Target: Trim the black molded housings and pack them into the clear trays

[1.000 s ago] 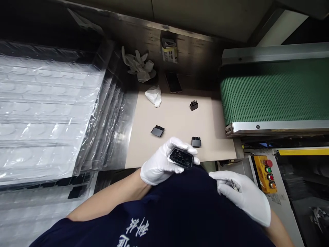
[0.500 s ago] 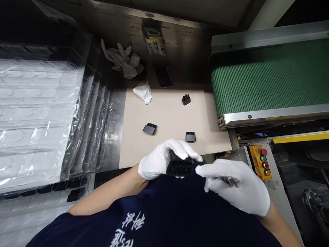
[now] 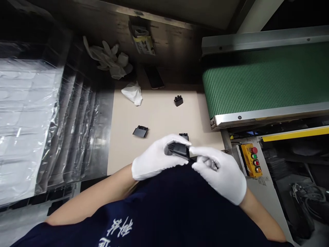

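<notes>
My left hand [image 3: 159,156], in a white glove, is closed around a black plastic part [image 3: 180,150], its fingers above and below it. The part is now turned so that its side with several dark ribs or prongs shows toward my palm. My right hand [image 3: 218,171], also gloved, is pinched at the part's right end. A glint of metal shows between its curled fingers, but what it holds is mostly hidden. Similar black parts lie on the beige board [image 3: 159,116]: one at left [image 3: 141,131], one farther back [image 3: 178,100], and one [image 3: 184,136] partly covered by my left hand.
Plastic-wrapped trays [image 3: 28,116] are stacked at left. A green conveyor belt [image 3: 264,79] stands at right, above a yellow button box [image 3: 252,160]. Toward the back lie a phone [image 3: 154,77], a crumpled white cloth [image 3: 133,93], loose gloves [image 3: 109,60] and a yellow-white packet [image 3: 143,43].
My left hand has turned the black part, so its open hollow end no longer faces me. My right hand has come in against it. The whole view has shifted slightly.
</notes>
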### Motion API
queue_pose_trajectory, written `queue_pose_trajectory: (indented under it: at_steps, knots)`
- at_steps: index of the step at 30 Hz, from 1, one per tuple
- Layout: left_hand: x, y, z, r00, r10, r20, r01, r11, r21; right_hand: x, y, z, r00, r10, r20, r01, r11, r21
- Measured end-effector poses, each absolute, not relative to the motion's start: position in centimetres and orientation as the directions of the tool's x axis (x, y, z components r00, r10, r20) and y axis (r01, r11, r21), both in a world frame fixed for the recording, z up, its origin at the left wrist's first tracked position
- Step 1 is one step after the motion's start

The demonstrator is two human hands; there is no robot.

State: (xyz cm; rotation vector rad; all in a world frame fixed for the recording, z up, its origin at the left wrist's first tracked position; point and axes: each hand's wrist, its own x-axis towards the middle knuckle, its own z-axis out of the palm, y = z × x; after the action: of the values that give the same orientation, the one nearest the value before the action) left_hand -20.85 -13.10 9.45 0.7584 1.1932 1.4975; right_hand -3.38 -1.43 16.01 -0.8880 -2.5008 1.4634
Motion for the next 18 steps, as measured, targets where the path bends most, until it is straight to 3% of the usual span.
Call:
queue_pose_trajectory:
  at_steps: [3,6,12,18]
  knots:
    - [-21.1,-12.5,10.6,-0.272,0.937,-0.221,-0.13,0.191,0.973,-4.1,-1.5,15.6,-0.736,0.64,-0.221,0.474,0.256,-0.842]
    - [-21.3,-12.0,11.2,-0.202,0.952,-0.23,-0.065,0.222,0.973,-4.7,-1.2,15.5,-0.723,0.647,-0.241,0.522,0.283,-0.805]
    - [-21.5,-11.6,11.9,-0.141,0.942,-0.304,-0.132,0.287,0.949,-5.4,-0.5,15.5,-0.65,0.636,-0.417,0.611,0.111,-0.784]
    - [-21.7,-11.4,12.3,0.008,0.959,-0.284,-0.314,0.273,0.909,-5.8,-0.1,15.8,-0.627,0.623,-0.468,0.619,0.034,-0.785]
